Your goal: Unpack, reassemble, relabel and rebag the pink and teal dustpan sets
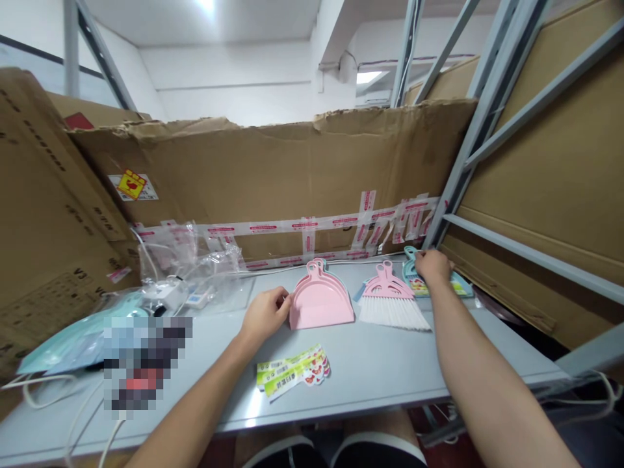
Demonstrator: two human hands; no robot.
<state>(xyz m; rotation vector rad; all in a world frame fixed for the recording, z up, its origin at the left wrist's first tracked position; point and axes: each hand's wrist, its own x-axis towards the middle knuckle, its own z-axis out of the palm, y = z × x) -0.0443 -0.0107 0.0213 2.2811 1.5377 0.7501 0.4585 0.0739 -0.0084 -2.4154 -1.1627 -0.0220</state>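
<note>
wht wall [234, 71] | ceil. lt [207, 5] on | gry tbl [390, 370] | mtl post [487, 117]

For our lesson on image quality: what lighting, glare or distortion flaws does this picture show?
Head view: a ceiling light is blown out; glare streaks the table near its front edge; a patch at left is pixelated; the right-hand metal post leans outward, probably wide-angle stretch.

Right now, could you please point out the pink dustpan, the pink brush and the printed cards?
Pink dustpan [322, 307], head view: inside of the pan.
Pink brush [392, 310], head view: white bristles.
Printed cards [295, 372], head view: middle of the overlapping pile.
</note>
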